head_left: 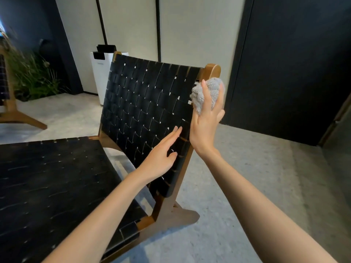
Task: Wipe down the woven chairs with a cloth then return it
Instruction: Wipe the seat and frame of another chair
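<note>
The right hand (206, 118) grips the grey cloth (209, 92) in curled fingers against the upper back edge of the woven chair (144, 103), beside its wooden post (212, 70). The left hand (161, 158) rests on the weave, fingers straight and together. Behind stand a white appliance (98, 73), a plant (32, 76) and a second chair (11, 111).

Right hand (206, 118) presses bunched cloth (212, 90) on chair (144, 103) frame; left hand (161, 158) flat on backrest.

Modern lounge: woven chairs (148, 103), plant (34, 76)
</note>
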{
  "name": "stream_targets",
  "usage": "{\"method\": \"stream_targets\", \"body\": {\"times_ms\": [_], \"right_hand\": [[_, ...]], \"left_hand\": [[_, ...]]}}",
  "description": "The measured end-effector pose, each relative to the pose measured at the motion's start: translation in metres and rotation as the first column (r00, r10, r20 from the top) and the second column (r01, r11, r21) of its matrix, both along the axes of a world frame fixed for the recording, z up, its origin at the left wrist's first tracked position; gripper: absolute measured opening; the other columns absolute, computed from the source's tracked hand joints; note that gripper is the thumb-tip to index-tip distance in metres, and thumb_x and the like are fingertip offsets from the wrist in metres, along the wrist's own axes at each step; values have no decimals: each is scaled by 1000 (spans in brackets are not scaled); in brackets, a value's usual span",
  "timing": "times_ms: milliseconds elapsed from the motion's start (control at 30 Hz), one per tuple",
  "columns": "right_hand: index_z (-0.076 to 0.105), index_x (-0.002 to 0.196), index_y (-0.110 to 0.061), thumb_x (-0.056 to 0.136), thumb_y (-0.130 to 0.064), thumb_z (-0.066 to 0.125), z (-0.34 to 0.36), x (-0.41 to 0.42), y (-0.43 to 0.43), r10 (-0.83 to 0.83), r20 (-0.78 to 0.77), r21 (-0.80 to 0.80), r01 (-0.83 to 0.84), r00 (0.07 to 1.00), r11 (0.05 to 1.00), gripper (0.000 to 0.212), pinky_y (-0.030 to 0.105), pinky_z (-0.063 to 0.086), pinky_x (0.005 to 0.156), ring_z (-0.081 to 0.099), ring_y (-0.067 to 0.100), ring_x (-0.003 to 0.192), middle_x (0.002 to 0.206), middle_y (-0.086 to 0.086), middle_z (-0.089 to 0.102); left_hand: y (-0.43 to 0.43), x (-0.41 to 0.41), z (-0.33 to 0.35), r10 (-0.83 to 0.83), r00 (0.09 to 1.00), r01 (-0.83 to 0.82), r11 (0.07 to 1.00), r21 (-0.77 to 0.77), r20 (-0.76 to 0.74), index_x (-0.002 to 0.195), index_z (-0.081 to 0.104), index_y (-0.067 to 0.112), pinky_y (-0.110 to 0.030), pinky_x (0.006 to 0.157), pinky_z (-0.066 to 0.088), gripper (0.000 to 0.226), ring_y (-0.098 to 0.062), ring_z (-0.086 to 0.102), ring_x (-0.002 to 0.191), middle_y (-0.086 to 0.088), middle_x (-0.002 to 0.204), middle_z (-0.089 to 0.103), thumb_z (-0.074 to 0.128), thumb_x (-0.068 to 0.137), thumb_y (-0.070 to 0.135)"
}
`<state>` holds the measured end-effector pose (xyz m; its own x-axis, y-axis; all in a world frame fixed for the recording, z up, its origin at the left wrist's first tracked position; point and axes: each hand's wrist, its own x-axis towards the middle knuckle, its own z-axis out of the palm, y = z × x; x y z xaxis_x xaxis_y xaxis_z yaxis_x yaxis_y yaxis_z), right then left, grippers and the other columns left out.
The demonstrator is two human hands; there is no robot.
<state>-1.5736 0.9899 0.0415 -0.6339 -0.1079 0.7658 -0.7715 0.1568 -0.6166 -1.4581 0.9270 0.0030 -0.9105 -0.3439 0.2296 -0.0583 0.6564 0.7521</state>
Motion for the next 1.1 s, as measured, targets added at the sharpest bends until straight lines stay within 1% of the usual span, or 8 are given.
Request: {"method": "stream_targets", "body": {"times_ms": [133, 233, 400, 533, 667, 833, 967, 1100], "right_hand": [[27, 140, -53, 93, -1, 48, -32, 7, 0, 16, 11, 24, -16, 1000, 1000, 73, 24, 34, 99, 27, 24, 127, 159, -3, 8], [28, 138, -54, 94, -3, 49, -67, 21, 2, 44, 50, 61, -47, 998, 997, 70, 36, 40, 101, 26, 28, 130, 157, -7, 6], [31, 132, -54, 94, 0, 48, -145, 61, 13, 159, 143, 177, -184, 977, 967, 68, 19, 18, 103, 2, 3, 132, 157, -12, -4], [27, 130, -56, 94, 0, 51, -197, 91, 17, 212, 257, 256, -278, 943, 926, 71, 28, 7, 110, -10, 2, 135, 153, -21, -10], [22, 128, -56, 92, -6, 61, -231, 113, 19, 250, 270, 289, -325, 930, 900, 72, -3, -1, 101, -10, -2, 134, 153, -13, -7], [26, 138, -34, 92, -11, 56, -283, 140, 34, 285, 542, 242, -471, 790, 848, 60, 19, 38, 103, 34, 2, 124, 147, 4, 25], [40, 134, -29, 94, -15, 58, -282, 146, 56, 375, 452, 303, -535, 809, 789, 46, 2, 27, 101, 30, 11, 133, 141, -19, 22], [35, 138, -38, 82, -6, 68, -238, 130, 43, 320, 119, 468, -337, 940, 817, 72, 22, 36, 98, 24, 24, 129, 152, 1, 20]], "left_hand": [[-7, 28, -35, 46, 997, -42, 997, -60, 59, 146, 15, 42, -21, 112, 15, 65, 12, 8, 132, 25, 151, 7, 47, 98, 12], [-13, 61, -67, 77, 988, -66, 994, -82, 137, 147, 18, 40, 1, 93, 31, 62, 20, 28, 120, 26, 152, 4, 46, 98, 16], [-20, 112, -110, 162, 916, -104, 979, -174, 366, 144, 20, 46, -34, 117, 21, 54, -7, 14, 144, 20, 154, 14, 43, 99, 27], [-18, 138, -126, 282, 789, -99, 935, -340, 545, 146, 16, 45, -50, 118, 8, 51, -14, 4, 146, 15, 157, 11, 37, 100, 40], [-23, 160, -145, 324, 681, -63, 919, -388, 657, 146, 10, 47, -52, 117, 2, 57, -16, -2, 146, 13, 158, 5, 25, 93, 61], [-26, 171, -163, 377, 665, 33, 847, -530, 644, 146, 0, 48, -55, 116, 3, 71, -18, -3, 147, 11, 159, 0, 10, 81, 76], [-24, 170, -168, 414, 673, 29, 813, -581, 613, 147, 0, 47, -55, 116, 4, 63, -19, -3, 147, 11, 159, 1, 21, 91, 66], [-25, 168, -172, 426, 676, 25, 802, -596, 601, 147, 2, 46, -57, 115, 4, 62, -21, -1, 147, 10, 159, 2, 21, 92, 66]]}}
